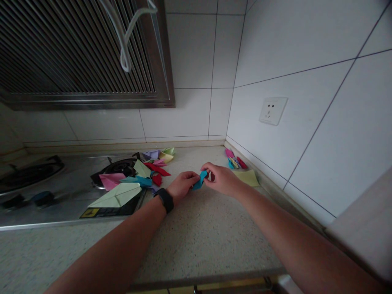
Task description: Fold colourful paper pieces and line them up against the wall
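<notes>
A small folded piece of blue paper (199, 181) is held above the countertop between my two hands. My left hand (183, 182), with a dark watch (166, 200) on its wrist, pinches the paper's left side. The fingertips of my right hand (221, 177) grip its upper right end. Left of my hands lies a heap of folded coloured papers, among them a pale green paper plane (118, 195), a pink piece (112, 180) and a red piece (157, 168). Behind my right hand rests a yellow paper sheet (246, 177).
Small folded papers (235, 160) are gathered by the right wall. On the left is a gas stove (70, 171) with knobs, partly covered by the heap. A range hood (92, 100) with a hanging white cable (124, 49) is above. A socket (273, 110) sits on the right wall.
</notes>
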Tool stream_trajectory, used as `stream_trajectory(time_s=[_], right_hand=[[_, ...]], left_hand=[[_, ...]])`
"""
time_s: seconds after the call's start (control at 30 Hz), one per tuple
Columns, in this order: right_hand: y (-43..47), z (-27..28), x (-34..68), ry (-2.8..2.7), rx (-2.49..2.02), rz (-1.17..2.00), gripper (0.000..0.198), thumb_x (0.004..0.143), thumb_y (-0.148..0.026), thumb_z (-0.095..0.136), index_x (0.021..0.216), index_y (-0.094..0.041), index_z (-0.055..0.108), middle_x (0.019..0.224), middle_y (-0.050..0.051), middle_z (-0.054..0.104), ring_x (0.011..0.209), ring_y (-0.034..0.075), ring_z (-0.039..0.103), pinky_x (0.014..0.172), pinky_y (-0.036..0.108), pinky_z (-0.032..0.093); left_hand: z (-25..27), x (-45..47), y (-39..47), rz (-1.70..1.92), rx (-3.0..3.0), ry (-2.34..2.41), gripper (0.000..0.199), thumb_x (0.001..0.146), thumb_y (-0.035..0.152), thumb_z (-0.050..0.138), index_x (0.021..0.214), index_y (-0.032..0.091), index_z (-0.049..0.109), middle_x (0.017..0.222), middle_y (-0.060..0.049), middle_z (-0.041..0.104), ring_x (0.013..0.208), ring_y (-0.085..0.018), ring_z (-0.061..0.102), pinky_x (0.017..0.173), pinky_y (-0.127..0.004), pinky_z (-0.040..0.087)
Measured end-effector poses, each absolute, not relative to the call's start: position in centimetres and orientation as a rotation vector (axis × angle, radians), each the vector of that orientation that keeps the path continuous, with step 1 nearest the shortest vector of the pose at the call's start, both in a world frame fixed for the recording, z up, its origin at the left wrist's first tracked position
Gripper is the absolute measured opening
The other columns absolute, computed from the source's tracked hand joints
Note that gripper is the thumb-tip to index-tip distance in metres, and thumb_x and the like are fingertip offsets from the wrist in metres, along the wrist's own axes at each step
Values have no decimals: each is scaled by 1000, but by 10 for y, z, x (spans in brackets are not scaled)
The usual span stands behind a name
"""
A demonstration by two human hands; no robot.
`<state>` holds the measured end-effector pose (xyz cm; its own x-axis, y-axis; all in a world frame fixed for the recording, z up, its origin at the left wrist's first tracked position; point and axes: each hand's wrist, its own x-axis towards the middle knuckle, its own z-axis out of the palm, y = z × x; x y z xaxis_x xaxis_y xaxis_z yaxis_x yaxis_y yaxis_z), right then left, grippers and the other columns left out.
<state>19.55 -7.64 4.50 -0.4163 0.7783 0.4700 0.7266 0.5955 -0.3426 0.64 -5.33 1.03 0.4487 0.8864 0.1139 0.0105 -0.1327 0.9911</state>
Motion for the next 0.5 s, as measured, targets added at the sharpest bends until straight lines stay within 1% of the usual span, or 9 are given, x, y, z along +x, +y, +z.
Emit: stream_trajectory(time_s=[0.13,0.23,0.37,0.5], right_hand=[[-78,46,195,-2235,-1235,81,36,79,-27,64,113,-26,54,84,-1,66,60,11,55,58,23,34],[-78,48,196,-2244,-1254,76,33,79,-28,64,111,-26,55,79,-2,65,57,10,53,56,23,32],[-78,51,198,-2241,-1210,134,29,79,-29,65,107,-25,56,81,-2,63,59,10,53,56,22,32],[-78,51,198,-2244,-1158,208,25,80,-32,64,103,-24,56,79,-2,60,61,10,52,56,22,31]], left_hand=[[8,12,-57,934,1613,892,27,84,43,53,83,16,54,65,3,49,55,-9,44,52,-22,31],[7,12,-58,905,1713,925,27,90,43,43,86,18,51,64,3,47,52,-9,43,51,-22,32],[9,6,-59,833,1727,828,31,90,47,40,81,18,48,66,3,45,55,-10,43,51,-22,34],[15,1,-59,757,1750,849,38,91,52,37,78,18,47,64,4,42,53,-9,39,47,-22,31]])
